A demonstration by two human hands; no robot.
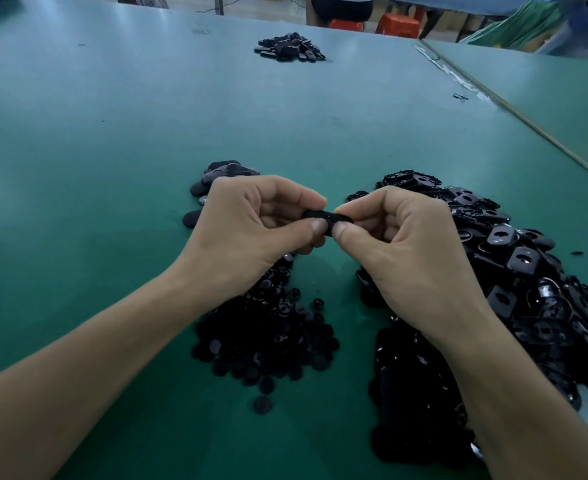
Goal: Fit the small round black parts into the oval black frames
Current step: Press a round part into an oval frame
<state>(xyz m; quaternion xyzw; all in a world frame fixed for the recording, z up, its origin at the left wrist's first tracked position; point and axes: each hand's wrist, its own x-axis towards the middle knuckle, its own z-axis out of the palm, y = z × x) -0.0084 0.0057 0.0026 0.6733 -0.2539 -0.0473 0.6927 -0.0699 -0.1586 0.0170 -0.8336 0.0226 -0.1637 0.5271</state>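
An oval black frame (323,216) is held edge-on above the green table between both hands. My left hand (251,230) pinches its left end with thumb and curled fingers. My right hand (399,237) pinches its right end the same way, both thumbs meeting on the near side. Whether a round part sits in it is hidden by the fingers. Below my left hand lies a heap of small round black parts (268,341). A large pile of oval black frames (514,271) spreads to the right.
A small group of black pieces (223,174) lies just beyond my left hand. Another heap of black pieces (290,48) sits far back on the green table (112,133). A table seam (514,109) runs diagonally at right. Orange stools and a person stand beyond the far edge.
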